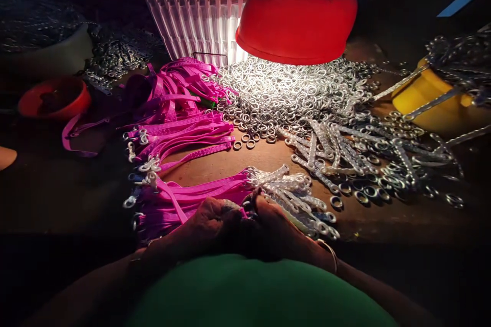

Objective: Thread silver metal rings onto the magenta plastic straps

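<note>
My left hand [215,218] is closed at the near edge of the table, pinching the end of a pink strap [244,211]. Against it, my right hand [274,220] is closed too, its fingertips by a small dark metallic bit at the strap's end; deep shadow hides what it grips. Beneath and left of my hands lies a bundle of pink straps [203,186] with metal fittings at their left ends. Short silver twisted pieces with looped ends [297,191] fan out from the bundle's right end, some beside my right hand.
A red lamp shade [297,23] hangs low over a heap of metal rings [295,92]. More pink straps [180,133] lie left of it, near a red bowl [56,99]. Silver twisted pieces [337,148] and a yellow container [425,92] are at right. A ribbed white panel [195,10] stands behind.
</note>
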Available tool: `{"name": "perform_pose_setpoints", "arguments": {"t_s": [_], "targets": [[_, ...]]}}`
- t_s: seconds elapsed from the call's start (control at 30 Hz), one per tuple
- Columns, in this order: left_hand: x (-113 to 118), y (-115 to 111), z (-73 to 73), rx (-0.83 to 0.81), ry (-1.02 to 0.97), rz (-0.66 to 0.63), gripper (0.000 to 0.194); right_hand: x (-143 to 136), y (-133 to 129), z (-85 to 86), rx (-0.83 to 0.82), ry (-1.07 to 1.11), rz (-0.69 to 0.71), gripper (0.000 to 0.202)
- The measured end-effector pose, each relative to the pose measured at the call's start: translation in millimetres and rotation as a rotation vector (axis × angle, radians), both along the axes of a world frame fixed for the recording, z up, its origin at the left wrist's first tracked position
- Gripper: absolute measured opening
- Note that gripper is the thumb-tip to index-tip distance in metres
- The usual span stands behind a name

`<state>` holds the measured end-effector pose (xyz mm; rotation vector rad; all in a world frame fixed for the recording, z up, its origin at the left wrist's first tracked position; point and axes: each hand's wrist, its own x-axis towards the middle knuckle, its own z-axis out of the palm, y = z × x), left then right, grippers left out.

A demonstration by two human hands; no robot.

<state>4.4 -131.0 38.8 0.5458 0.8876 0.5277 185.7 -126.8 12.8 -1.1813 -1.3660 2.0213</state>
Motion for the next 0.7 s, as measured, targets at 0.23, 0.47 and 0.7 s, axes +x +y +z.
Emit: {"name": "perform_pose_setpoints", "arguments": {"t_s": [0.23, 0.47, 0.7], "targets": [[-1.2, 8.6, -21.6, -0.043, 0.046, -0.029, 0.040, -1.4, 18.9, 14.1, 0.420, -0.280, 0.375, 0.017], [1.1, 10.1, -17.5, -0.108, -0.004, 0.019, 0.033, -1.2, 28.3, 12.8, 0.585, -0.325, 0.409, 0.019], [-43.8, 39.1, -15.3, 0.364, 0.385, -0.149, 0.036, 10.9, 41.8, 17.1, 0.679, -0.244, 0.313, 0.023]]}}
